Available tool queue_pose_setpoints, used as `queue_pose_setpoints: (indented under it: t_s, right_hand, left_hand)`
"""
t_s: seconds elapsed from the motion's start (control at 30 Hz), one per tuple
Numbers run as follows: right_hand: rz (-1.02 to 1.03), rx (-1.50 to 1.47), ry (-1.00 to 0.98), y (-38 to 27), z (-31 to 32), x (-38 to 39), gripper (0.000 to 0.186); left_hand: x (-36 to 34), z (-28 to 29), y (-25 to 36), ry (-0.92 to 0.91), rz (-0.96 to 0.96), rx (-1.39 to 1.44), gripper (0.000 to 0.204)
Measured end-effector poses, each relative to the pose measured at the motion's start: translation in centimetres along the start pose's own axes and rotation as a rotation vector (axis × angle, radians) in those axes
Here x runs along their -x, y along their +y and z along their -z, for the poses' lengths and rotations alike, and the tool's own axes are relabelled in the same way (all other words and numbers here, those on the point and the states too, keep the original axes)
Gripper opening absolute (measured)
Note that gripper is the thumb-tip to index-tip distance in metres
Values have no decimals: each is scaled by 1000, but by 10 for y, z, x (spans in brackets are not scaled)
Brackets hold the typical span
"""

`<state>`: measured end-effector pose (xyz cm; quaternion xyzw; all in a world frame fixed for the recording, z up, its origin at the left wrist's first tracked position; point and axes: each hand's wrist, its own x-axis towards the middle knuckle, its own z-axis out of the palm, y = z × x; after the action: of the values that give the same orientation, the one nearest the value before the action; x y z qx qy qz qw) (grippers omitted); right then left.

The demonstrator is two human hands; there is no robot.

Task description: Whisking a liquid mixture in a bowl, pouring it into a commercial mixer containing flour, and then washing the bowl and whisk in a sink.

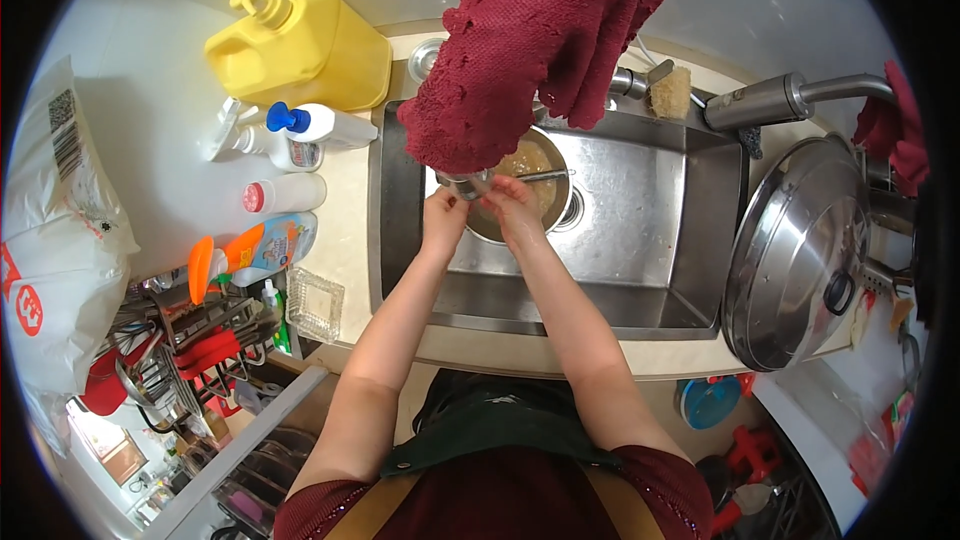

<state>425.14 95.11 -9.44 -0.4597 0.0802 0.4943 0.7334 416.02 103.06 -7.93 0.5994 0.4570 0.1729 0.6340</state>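
Note:
In the left part of a stainless-steel sink (pixel 640 280) stands a round metal pot (pixel 568 165) with cloudy brownish liquid in it. A metal utensil handle (pixel 545 175) lies across its rim. My left hand (pixel 446 221) and my right hand (pixel 514 208) meet over the pot's near left side, fingers closed around a small shiny, greyish piece (pixel 464 185). Its upper part is hidden behind a hanging dark red cloth (pixel 530 50), so its kind is unclear. The cloth also covers much of the faucet (pixel 628 83).
Left of the sink are a yellow pump jug (pixel 310 50), several cleaning bottles (pixel 285 194) and a clear ridged dish (pixel 314 304). A large metal lid (pixel 797 255) leans at the right. A sponge (pixel 671 93) sits behind the sink. A dish rack (pixel 190 350) stands lower left.

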Motion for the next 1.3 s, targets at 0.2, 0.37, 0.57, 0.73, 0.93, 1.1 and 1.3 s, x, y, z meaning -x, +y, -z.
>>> queue_pose_setpoints:
  t_s: [0.2, 0.37, 0.57, 0.73, 0.93, 1.1, 1.3]
  right_hand:
    - [1, 132, -17, -2, -1, 5, 16]
    - [142, 453, -90, -1, 8, 3, 11]
    - [252, 496, -87, 1, 11, 5, 8]
    - [259, 461, -92, -2, 7, 10, 7]
    - [228, 347, -87, -3, 9, 12, 10]
    - [17, 132, -51, -4, 3, 16, 13]
    - [-59, -25, -41, -2, 13, 10, 18]
  left_hand:
    - [-9, 7, 10, -97, -465, -583, 10]
    - [-8, 4, 30, -160, -500, -633, 12]
    - [-15, 4, 19, -194, -483, -577, 9]
    - [-21, 6, 12, -200, -394, -460, 10]
    - [-5, -8, 36, -143, 56, 34, 10]
    - [-10, -4, 23, -82, 298, 300, 11]
    - [0, -7, 29, -64, 151, 131, 15]
